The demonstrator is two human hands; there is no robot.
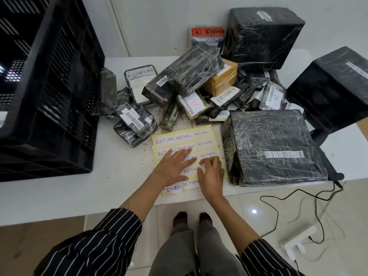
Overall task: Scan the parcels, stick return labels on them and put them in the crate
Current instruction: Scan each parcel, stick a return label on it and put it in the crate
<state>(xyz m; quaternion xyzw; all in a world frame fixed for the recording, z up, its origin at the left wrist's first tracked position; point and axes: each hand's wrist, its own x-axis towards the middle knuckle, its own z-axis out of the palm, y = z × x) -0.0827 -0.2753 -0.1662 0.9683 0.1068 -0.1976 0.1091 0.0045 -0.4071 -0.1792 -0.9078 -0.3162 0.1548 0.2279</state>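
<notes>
Two bare hands rest on a yellow sheet of return labels [203, 136] lying at the tabletop's [59, 192] near edge. The left hand [171, 166] lies flat, fingers spread, grip released. The right hand [212, 172] curls its fingertips [203, 162] onto one label; whether it grasps it cannot be told. Wrapped parcels [193, 76] are piled beyond the sheet, toward the far edge. A black crate [49, 86] stands at the left edge.

Parcels [274, 146] glossy crinkled plastic; labels [205, 134] matt paper.
</notes>
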